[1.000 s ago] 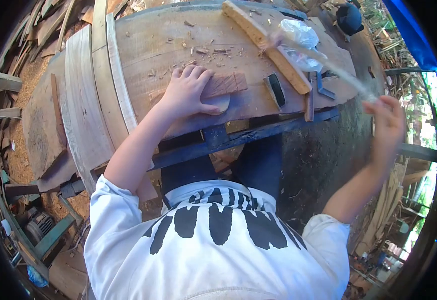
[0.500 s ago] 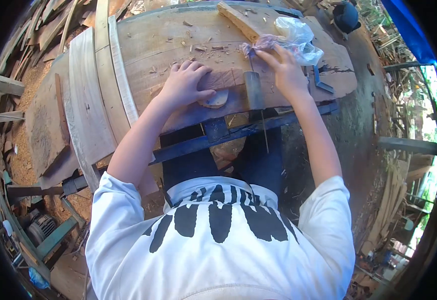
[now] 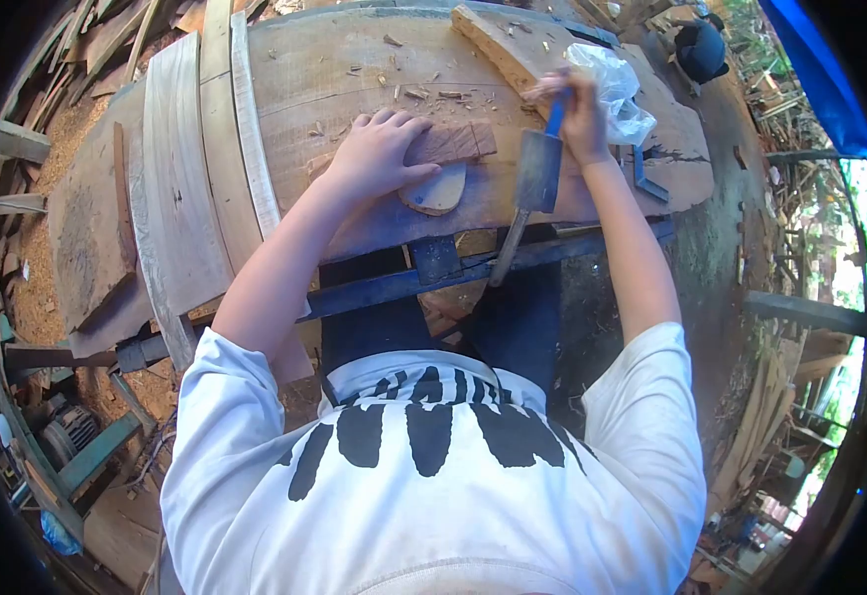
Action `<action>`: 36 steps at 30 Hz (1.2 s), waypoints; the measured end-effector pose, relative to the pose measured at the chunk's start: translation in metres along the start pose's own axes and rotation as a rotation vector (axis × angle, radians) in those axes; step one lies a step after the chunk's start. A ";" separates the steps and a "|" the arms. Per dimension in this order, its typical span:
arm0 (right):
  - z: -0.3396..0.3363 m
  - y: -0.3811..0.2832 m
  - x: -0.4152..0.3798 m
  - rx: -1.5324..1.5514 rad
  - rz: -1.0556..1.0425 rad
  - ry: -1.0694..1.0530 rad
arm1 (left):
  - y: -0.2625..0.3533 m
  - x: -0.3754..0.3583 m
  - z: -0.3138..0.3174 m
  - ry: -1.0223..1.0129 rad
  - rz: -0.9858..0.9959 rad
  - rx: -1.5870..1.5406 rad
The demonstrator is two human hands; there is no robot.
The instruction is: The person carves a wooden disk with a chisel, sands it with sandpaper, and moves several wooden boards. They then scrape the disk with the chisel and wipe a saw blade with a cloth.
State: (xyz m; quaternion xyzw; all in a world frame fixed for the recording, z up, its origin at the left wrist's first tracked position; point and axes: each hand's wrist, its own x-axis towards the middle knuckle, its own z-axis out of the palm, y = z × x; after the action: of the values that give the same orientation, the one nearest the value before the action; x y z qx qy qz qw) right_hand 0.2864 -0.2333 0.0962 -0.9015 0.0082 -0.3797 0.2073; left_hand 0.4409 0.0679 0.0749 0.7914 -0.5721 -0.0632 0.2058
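Note:
My left hand [image 3: 379,154] lies over one end of a reddish wooden block [image 3: 453,144], its fingers curled at the far edge. Its thumb touches a pale, rounded wood piece [image 3: 437,192] against the block's near side. My right hand [image 3: 584,121] is closed round the blue handle of a tool [image 3: 538,171] with a wide grey metal part. A narrow grey bar extends from that part toward my legs. The hand's fingers are partly blurred. Just beyond the hand is a crumpled clear plastic bag [image 3: 614,89].
Wood chips dot the large plank worktop [image 3: 304,59]. A rough wooden bar [image 3: 493,50] lies at the back, and a metal angle piece [image 3: 648,177] at the right. Long boards [image 3: 180,149] cross the left side. A dark blue bar [image 3: 354,295] runs along the front edge.
My right hand has left the purple cloth and taken hold of the blue handle. The tool has swung round and shifted right. My left hand still rests on the block.

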 end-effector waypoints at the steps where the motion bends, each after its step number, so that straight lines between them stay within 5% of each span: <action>1: -0.003 0.003 -0.002 0.005 -0.007 -0.009 | -0.001 0.000 0.000 0.006 -0.011 -0.004; 4: -0.012 0.013 -0.002 0.203 0.261 0.177 | 0.000 -0.001 -0.004 -0.034 -0.012 -0.024; 6: -0.022 0.016 0.012 -0.024 0.686 0.368 | 0.000 -0.001 -0.002 0.005 -0.006 -0.020; 9: -0.046 0.035 0.035 -0.343 0.530 0.602 | -0.004 0.003 0.001 0.255 -0.234 -0.048; 13: -0.093 0.024 0.061 -0.029 0.785 0.632 | -0.024 0.004 -0.009 0.530 -0.409 -0.018; 15: -0.115 0.014 0.056 0.246 0.848 0.434 | -0.029 0.002 -0.010 0.397 -0.504 0.092; 18: -0.125 -0.018 0.030 0.253 0.898 0.293 | -0.025 0.003 -0.011 0.254 -0.568 0.132; 25: -0.094 -0.074 -0.043 1.123 1.251 -0.235 | -0.041 0.006 0.011 0.417 -0.454 0.148; 29: -0.059 -0.106 -0.079 1.674 1.065 -0.191 | -0.035 0.003 0.010 0.545 -0.340 0.116; 31: -0.038 -0.134 -0.093 2.278 0.781 -0.051 | -0.017 -0.002 -0.003 0.630 -0.236 0.100; 33: -0.016 -0.152 -0.105 2.478 0.630 -0.049 | 0.023 -0.005 -0.021 0.491 -0.080 -0.143; 36: -0.001 -0.183 -0.120 2.703 0.574 -0.065 | 0.082 0.003 -0.023 0.062 -0.226 -0.684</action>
State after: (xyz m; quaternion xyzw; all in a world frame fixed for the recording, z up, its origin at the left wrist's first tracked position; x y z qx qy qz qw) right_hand 0.1747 -0.0458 0.0847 0.0229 -0.1841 -0.0162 0.9825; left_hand 0.3778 0.0498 0.1287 0.7365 -0.4205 -0.2493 0.4676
